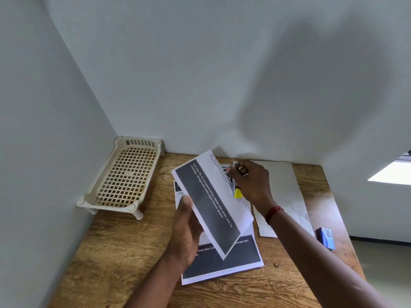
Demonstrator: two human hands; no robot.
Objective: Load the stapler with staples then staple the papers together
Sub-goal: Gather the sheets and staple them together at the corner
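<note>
**Spotter:** Your fingers [239,172] on the right hand [253,185] are curling tight round the stapler [237,193], which is sitting at the far corner of the stack [233,258]. Your left hand [189,227] is pinching the top sheet [211,203], holding it raised.

**Operator:** How is it handling?

**Spotter:** The stapler is looking small, rigid, probably light; keep gripping its body. The sheet is bending limply, so I'm judging it flimsy.

**Operator:** And around me?

**Spotter:** A wooden table [124,252] is carrying everything; a slatted tray [126,174] is lying in the corner, a blue box [327,238] near the right edge.

Bare forearms, no sleeves; red thread band [274,214] round right wrist
</note>
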